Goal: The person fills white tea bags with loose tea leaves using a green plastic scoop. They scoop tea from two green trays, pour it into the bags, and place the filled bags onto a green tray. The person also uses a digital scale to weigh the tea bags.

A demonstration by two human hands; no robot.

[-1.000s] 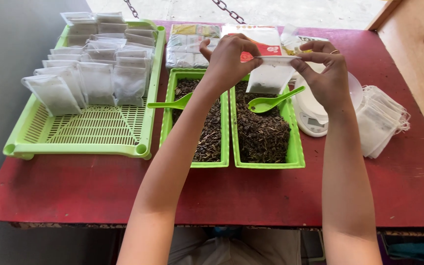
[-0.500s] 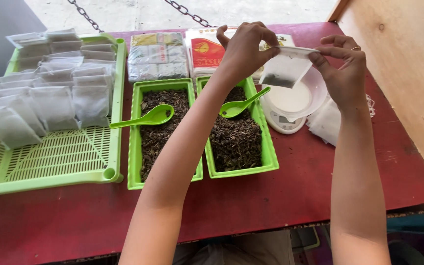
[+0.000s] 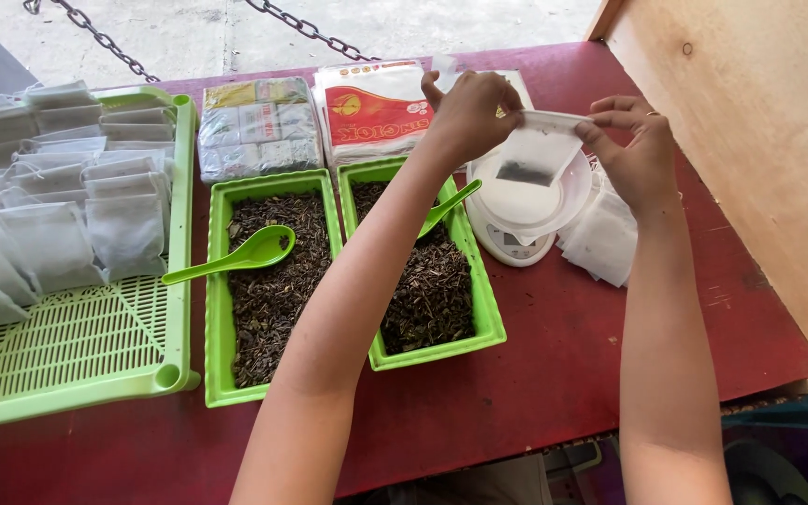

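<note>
The left hand [image 3: 469, 112] and the right hand [image 3: 642, 150] hold one small white filter bag [image 3: 537, 150] between them, above the white kitchen scale [image 3: 516, 220]. Each hand pinches one top corner of the bag with thumb and fingertips pressed together, so the bag hangs down between the two grips. A dark portion of dried leaves shows through the paper at the bottom of the bag. It is not clear if the mouth of the bag is open or closed, because the fingers cover its corners.

Under the left forearm stands a green tray [image 3: 488, 323] with dark dried leaves, and a green spoon [image 3: 451, 206] in it is partly hidden by the arm. Beside it stands a second green tray [image 3: 217, 309] with another green spoon [image 3: 236, 257]. A pile of empty white bags [image 3: 600, 238] lies just beside the scale, half behind the right hand. On the far left, filled bags [image 3: 58, 187] lie in rows on a green slotted tray [image 3: 77, 346], which the picture edge cuts off.
</note>
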